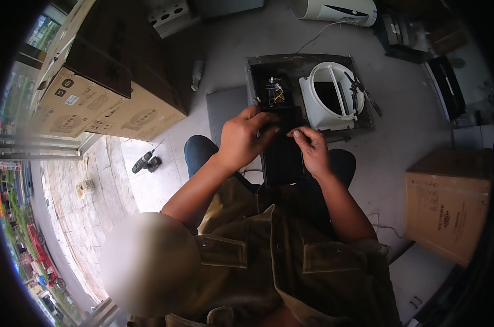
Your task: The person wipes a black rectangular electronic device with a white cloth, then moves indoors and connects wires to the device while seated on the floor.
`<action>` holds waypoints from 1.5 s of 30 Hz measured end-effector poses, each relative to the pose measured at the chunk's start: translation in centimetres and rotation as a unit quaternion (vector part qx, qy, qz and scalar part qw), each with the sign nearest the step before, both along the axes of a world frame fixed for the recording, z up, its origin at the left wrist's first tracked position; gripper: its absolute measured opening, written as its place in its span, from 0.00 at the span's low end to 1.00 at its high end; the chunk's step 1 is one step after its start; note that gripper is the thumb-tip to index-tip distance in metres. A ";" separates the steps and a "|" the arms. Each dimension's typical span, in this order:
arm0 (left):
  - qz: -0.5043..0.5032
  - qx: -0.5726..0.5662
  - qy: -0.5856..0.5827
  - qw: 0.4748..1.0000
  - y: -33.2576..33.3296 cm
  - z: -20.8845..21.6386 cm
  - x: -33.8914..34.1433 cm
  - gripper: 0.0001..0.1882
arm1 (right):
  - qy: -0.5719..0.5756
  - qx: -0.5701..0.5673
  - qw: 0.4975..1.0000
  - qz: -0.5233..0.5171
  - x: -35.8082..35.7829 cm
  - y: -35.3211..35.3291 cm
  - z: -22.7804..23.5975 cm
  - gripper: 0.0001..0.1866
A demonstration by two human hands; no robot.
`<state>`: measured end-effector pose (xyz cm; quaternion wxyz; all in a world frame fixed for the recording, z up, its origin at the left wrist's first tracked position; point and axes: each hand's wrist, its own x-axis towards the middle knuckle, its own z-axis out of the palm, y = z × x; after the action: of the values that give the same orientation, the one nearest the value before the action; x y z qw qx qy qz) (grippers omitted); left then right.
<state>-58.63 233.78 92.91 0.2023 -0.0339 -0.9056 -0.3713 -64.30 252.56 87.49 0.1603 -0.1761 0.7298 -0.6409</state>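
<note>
My brown jacket (249, 242) is nearest, spread below my hands. At left the big carton (116, 103) stands tall, with a drill (142, 163) on the floor between it and my left knee. My left hand (244, 136) curls its fingers over the black case (282, 158), which sits between my knees; I cannot tell whether they grip anything. Just beyond, bare wires (278, 94) bunch inside a dark tray (296, 58). My right hand (312, 150) has thumb and forefinger close together by the case; what they hold, if anything, is too small to tell. Past it, pliers (357, 87) lie across the white drum (324, 115) in the tray, at its right rim. Far right is the smaller carton (448, 204). Dark print marks both cartons, and the big one has a white label (71, 100).
</note>
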 end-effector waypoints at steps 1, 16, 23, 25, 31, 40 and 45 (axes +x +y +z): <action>0.008 0.018 -0.002 1.000 0.0 -0.3 0.5 0.10 | 0.007 -0.009 1.000 -0.004 0.5 0.5 0.2 0.10; -0.213 -0.144 -0.084 0.963 3.9 -8.9 -8.9 0.11 | 0.007 0.018 0.942 -0.336 0.4 17.2 1.0 0.13; -0.298 -0.305 -0.092 0.900 5.2 -13.0 -13.4 0.17 | -0.011 0.030 0.952 -0.304 -1.6 15.4 0.8 0.12; -0.298 -0.241 -0.113 0.917 5.9 -12.9 -13.8 0.17 | -0.005 0.048 0.955 -0.293 -1.9 15.2 0.8 0.12; -0.383 -0.162 -0.058 0.908 8.0 -13.5 -14.7 0.16 | -0.024 0.073 0.956 -0.284 -2.6 15.8 0.3 0.12; -0.297 -0.046 -0.054 0.952 7.4 -10.9 -14.6 0.07 | -0.024 0.053 0.959 -0.276 -2.1 15.5 0.3 0.12; -0.178 0.242 -0.116 0.947 5.8 -9.7 -14.8 0.06 | -0.020 0.057 0.959 -0.277 -1.6 15.4 0.6 0.12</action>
<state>-73.42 239.56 83.23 0.0282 -0.1015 -0.7851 -0.6104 -65.87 268.00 88.12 0.0010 0.0551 0.7816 -0.6213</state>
